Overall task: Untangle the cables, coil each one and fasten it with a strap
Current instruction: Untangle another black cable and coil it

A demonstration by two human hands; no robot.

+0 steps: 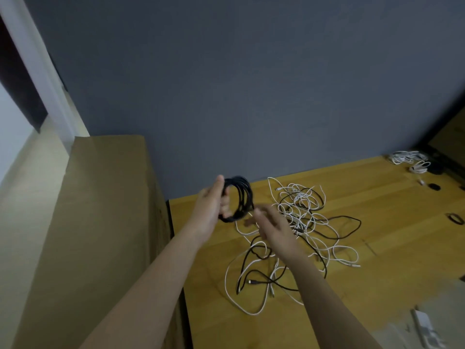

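My left hand [210,210] holds a coiled black cable [241,197] upright above the table's left edge, fingers wrapped through the loops. My right hand [273,226] is just right of the coil's lower side, blurred, its fingertips close to the loops; whether it pinches anything I cannot tell. Under and to the right of both hands lies a tangle of white and black cables [302,222] spread over the wooden table [377,217].
A tall cardboard box [100,210] stands against the table's left side. Coiled white cables [409,158] lie at the far right corner, with small black straps [455,219] nearby. A white object [425,323] lies at the near right edge. A grey wall rises behind.
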